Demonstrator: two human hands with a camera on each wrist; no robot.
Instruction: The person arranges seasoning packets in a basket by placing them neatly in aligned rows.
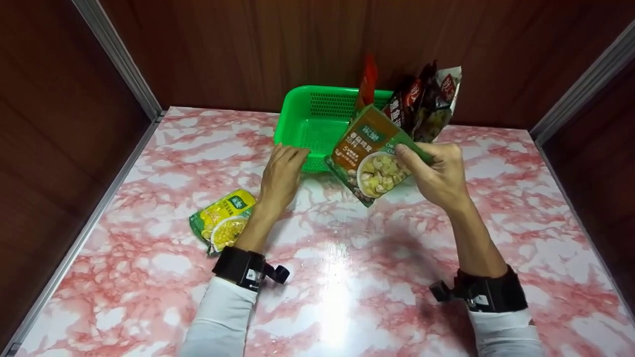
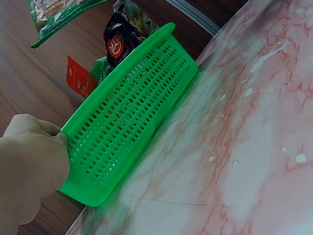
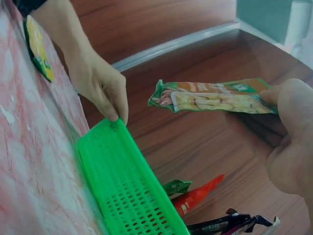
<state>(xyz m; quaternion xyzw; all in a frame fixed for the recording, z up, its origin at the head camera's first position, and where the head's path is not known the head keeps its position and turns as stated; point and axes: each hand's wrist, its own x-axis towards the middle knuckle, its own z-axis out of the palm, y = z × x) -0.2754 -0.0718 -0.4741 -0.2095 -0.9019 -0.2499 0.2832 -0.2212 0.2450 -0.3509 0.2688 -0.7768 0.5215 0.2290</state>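
My right hand [image 1: 439,173] pinches a green and orange food packet [image 1: 374,158] by its edge, thumb on the printed front, above the right part of a green plastic basket [image 1: 297,116]. With my left hand [image 1: 283,176] I grip the basket's near left rim; in the right wrist view the thumb and fingers [image 3: 115,105] pinch that rim. Inside the basket, toward the right, stand a red packet [image 1: 367,82] and dark packets [image 1: 414,99]. A little green packet [image 3: 177,187] also shows there in the right wrist view.
A yellow and green packet with corn on it [image 1: 223,220] lies on the marbled table [image 1: 337,267], partly behind my left forearm. Brown wooden panels [image 1: 223,49] with metal edging enclose the table at the back and both sides.
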